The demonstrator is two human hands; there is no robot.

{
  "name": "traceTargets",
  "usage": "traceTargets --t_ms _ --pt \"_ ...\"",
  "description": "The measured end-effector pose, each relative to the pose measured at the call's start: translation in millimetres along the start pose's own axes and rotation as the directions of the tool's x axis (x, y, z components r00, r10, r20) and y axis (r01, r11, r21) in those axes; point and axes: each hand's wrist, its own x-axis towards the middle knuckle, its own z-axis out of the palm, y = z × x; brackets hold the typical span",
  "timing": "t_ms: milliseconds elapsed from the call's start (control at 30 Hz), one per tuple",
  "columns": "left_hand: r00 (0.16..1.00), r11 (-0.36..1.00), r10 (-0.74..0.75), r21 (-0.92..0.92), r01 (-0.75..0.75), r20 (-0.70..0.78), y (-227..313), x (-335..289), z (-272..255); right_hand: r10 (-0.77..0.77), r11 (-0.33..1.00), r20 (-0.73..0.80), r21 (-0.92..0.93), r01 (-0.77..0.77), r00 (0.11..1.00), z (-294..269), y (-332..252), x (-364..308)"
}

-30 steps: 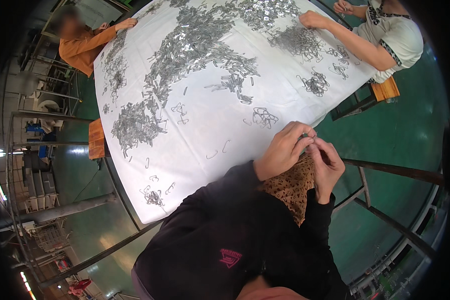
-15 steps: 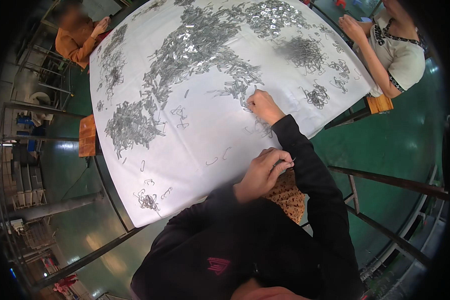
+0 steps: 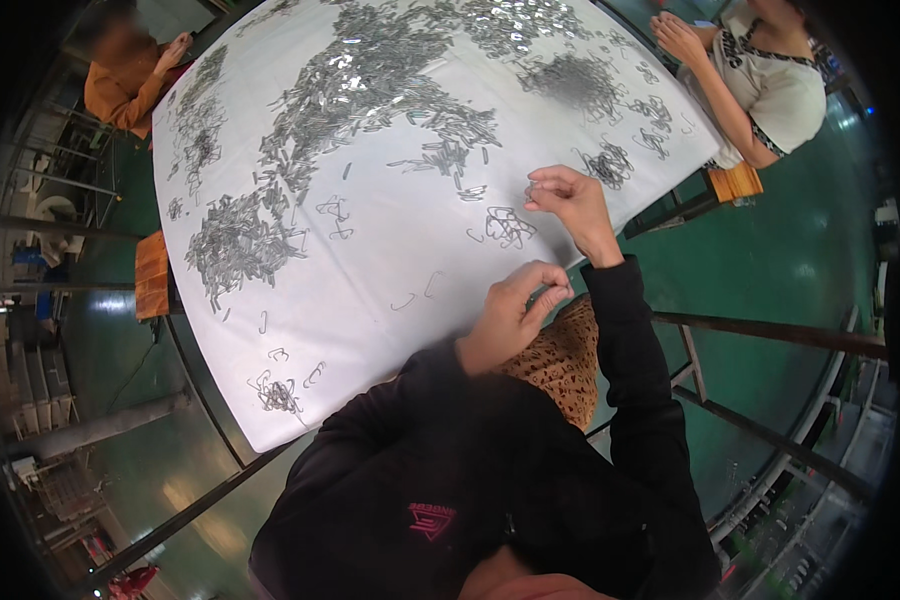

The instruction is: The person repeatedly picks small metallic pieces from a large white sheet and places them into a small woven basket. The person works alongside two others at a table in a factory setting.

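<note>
At the table's near edge, my left hand (image 3: 515, 315) has thumb and index finger pressed together; what they hold, if anything, is too small to make out. My right hand (image 3: 580, 205) is raised above the table's right side, pinching a small metal piece (image 3: 533, 188) between its fingertips. Just left of and below it lies a loose tangle of bent wire hooks (image 3: 510, 228). A few narrow oblong metal pieces (image 3: 472, 193) rest beyond that tangle. Two single wire hooks (image 3: 432, 284) lie on the white sheet left of my left hand.
A broad heap of oblong metal pieces (image 3: 345, 75) spreads over the white-covered table (image 3: 370, 330), with another pile (image 3: 235, 245) at left. Wire hooks cluster near left (image 3: 278, 392) and far right (image 3: 575, 85). Co-workers sit at far left (image 3: 125, 85) and right (image 3: 760, 90).
My right hand has lifted from the edge of the oblong pieces and drawn back to the right, uncovering the wire hooks. My left hand stays pinched near the table edge. The view has shifted slightly.
</note>
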Motion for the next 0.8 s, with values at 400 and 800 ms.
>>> traceTargets --t_ms 400,800 --pt "0.990 0.990 0.139 0.035 -0.139 -0.002 -9 23 17 -0.095 0.995 -0.249 -0.045 0.086 0.964 -18 -46 -121" --pt "0.928 0.898 0.263 0.419 -0.134 -0.266 -31 9 -23 -0.191 0.973 -0.394 0.048 0.228 0.899 -4 -20 -131"
